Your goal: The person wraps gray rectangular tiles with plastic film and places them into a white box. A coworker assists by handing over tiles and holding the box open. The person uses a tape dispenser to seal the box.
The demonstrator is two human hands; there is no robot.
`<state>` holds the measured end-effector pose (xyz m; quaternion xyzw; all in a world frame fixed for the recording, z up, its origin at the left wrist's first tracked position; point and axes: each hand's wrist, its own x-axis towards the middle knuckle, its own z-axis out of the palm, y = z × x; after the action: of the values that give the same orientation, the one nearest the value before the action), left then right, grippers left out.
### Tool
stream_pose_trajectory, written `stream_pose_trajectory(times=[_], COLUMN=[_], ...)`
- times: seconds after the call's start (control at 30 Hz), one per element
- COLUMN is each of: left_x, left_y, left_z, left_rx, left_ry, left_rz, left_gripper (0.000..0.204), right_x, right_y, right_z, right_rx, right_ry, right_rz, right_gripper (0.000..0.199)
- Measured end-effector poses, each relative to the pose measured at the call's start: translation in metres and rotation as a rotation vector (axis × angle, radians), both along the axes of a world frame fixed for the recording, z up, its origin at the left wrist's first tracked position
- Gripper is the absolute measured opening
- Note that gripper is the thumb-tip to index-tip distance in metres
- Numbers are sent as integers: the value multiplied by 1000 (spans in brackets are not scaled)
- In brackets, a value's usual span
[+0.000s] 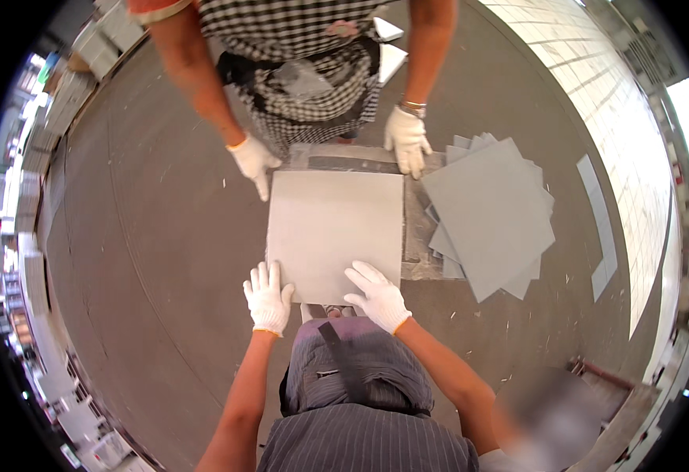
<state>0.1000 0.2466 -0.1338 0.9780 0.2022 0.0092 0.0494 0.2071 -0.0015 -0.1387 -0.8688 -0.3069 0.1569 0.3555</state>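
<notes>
Sheet (pixel 336 228), square and pale grey, lies flat mid-view. I see the gloved left hand (pixel 267 300) spread wide at its seven-o'clock corner and the right hand (pixel 377 297), fingers loosely parted, over five o'clock. A co-worker's hand (pixel 409 141) sits at one; fanned sheets (pixel 490 216) at three.

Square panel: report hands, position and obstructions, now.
Left hand at near-left corner, right hand at near-right, both open. Square panel flat. Co-worker's hands by far corners; fanned panels to its right.
</notes>
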Motion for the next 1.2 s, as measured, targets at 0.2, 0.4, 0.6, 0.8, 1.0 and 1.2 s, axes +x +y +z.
stream_pose_trajectory(times=[0.2,0.4,0.6,0.8,1.0,1.2], left_x=[68,252,360,367,339,191], left_y=[-55,-165,-187,-193,-185,-125], left_z=[7,30,34,21,53,74], left_rx=[-309,-481,-594,-695,-740,-1007], left_ry=[-45,-183,354,459,366,312], left_rz=[-111,-411,-267,-287,-322,2], left_gripper=[51,60,73,91,87,67], right_x=[-23,4,36,59,47,0], right_y=[-120,-179,-184,-194,-202,-172], right_z=[39,39,34,43,59,109], right_rx=[186,602,686,550,553,440], right_ry=[130,682,839,725,534,467], right_rz=[-1116,-1517,-1527,-1661,-1586,-1318], right_gripper=[25,47,40,69,65,46])
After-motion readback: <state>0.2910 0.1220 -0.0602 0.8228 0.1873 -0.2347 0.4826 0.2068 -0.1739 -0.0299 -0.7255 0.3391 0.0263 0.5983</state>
